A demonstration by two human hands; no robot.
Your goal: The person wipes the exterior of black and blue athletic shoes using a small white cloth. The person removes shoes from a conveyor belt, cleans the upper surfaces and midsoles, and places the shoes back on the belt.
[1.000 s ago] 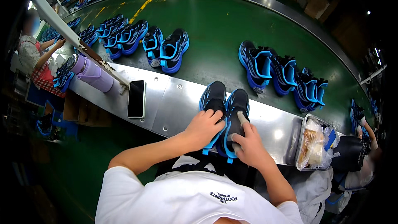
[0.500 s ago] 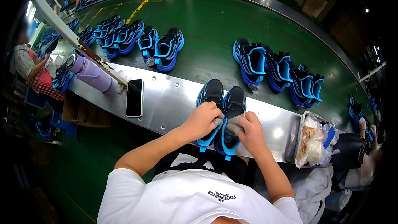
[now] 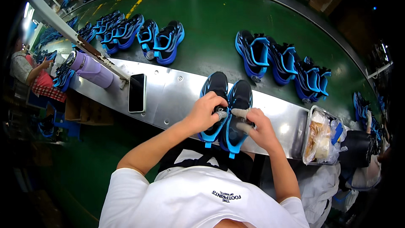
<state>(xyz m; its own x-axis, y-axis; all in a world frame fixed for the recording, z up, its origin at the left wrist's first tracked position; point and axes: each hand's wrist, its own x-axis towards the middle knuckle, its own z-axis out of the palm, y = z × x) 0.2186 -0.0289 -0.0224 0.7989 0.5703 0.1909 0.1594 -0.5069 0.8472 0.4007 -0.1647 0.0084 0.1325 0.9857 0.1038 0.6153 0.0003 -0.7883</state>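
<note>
A pair of black and blue sneakers stands side by side at the metal ledge's near edge, toes pointing away from me. My left hand (image 3: pixel 205 112) is on the left sneaker (image 3: pixel 216 83), fingers bent at its lacing; what they pinch is hidden. A grey cover wraps a fingertip of that hand. Over the right sneaker (image 3: pixel 241 94), my right hand (image 3: pixel 258 126) has its thumb and forefinger apart, both in pale finger covers. Nothing shows between them.
More sneakers (image 3: pixel 168 44) stand on the green conveyor belt (image 3: pixel 202 21), left and right. Along the ledge are a purple bottle (image 3: pixel 95 71), a phone (image 3: pixel 137 93) and a metal tray (image 3: pixel 307 143) with bagged food. A slanted post (image 3: pixel 59 23) rises at left. Other people work at both sides.
My right thumb and forefinger have spread apart from their pinch at the right sneaker. My left hand stays at the left sneaker, its fingers slightly shifted. The whole view has moved slightly.
</note>
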